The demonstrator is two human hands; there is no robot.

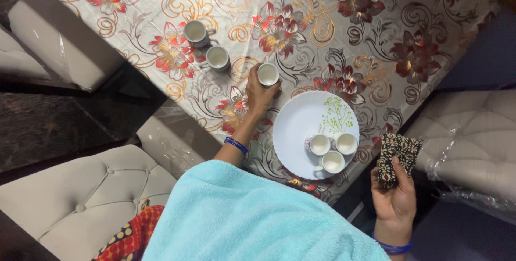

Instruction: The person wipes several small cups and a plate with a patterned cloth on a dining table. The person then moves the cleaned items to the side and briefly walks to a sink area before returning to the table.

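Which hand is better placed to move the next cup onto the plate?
Left. The left hand already grips a cup beside the plate. The right hand is off the table edge, holding a patterned cloth.

- Left hand (260, 95): bare, no glove and no ring to be made out; fingers uncovered.
- Left wrist: a thin stack of blue bangles (236, 145), glossy, sitting close together just above the wrist.
- Left forearm: uncovered from the bangles up to where the towel begins.
- Right hand (393, 194): bare, palm side showing, no ring discernible.
- Right wrist: matching blue bangles (394, 247), seen at the lower frame edge.
- Upper body: covered by a light turquoise terry towel (252, 220), plush looped texture, plain, no pattern or trim visible.
- Sleeves: none visible.
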